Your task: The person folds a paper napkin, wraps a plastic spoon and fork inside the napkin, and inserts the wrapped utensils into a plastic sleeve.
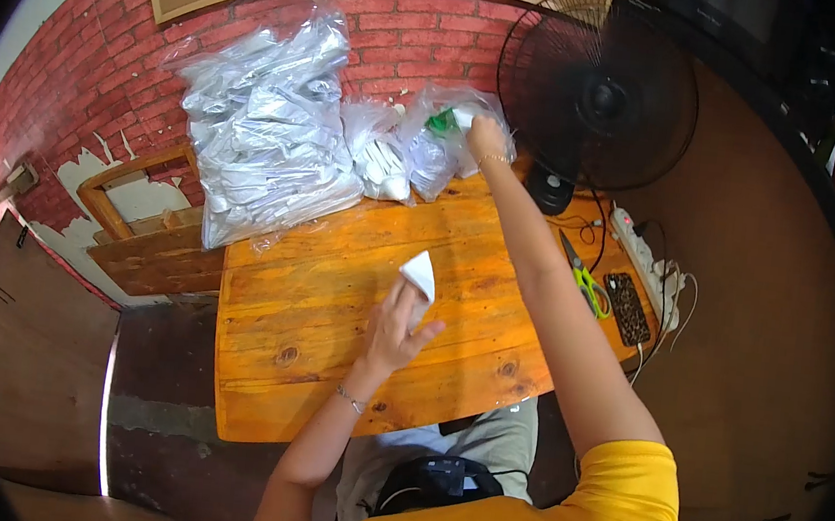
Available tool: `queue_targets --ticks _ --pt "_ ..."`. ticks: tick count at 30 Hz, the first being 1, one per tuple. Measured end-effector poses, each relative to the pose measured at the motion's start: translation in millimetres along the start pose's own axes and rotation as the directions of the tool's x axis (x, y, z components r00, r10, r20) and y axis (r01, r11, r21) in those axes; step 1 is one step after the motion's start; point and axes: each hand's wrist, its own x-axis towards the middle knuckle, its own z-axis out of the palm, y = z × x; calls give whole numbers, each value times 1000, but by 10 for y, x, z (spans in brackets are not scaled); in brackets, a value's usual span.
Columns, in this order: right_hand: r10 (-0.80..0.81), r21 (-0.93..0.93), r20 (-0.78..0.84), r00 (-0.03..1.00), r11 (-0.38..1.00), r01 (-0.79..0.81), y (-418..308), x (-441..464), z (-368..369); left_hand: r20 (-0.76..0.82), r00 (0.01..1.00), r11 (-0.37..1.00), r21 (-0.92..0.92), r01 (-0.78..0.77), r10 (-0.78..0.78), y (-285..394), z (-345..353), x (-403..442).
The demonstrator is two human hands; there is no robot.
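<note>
At the back of the orange wooden table (331,328), a bulging clear plastic bag (269,136) stands left of two small clear plastic bags (382,169). A round black fan (599,97) stands right of them, behind green-handled metal scissors (591,289) lying left of a leopard-print phone (627,309).

Light falls across the tabletop (283,298), glinting white on the large plastic bag (269,136). Bright slits (106,411) flank the brown panel (41,355); the right side is dim. Fan blades (639,96) blur; wide-angle distortion bows the edges into black corners.

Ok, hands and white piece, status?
Left hand touching folded white piece, thumb spread. Right hand at rightmost plastic bag, grip unclear. Nothing visibly in the way.
</note>
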Motion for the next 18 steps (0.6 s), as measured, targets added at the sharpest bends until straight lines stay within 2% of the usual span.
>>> queue_targets --ticks 2,3,10,18 --pt "22 -10 40 999 1000 -21 3 -71 25 60 998 999 25 -21 20 77 -20 11" --pt "32 -14 65 997 999 -31 4 -81 41 156 987 999 18 36 -39 96 -58 16" --pt "-40 -17 68 997 999 41 90 -27 166 137 990 999 -5 43 -42 101 -63 32" --pt "-17 -89 102 995 996 26 60 24 145 202 975 995 -20 96 -90 104 -9 4"
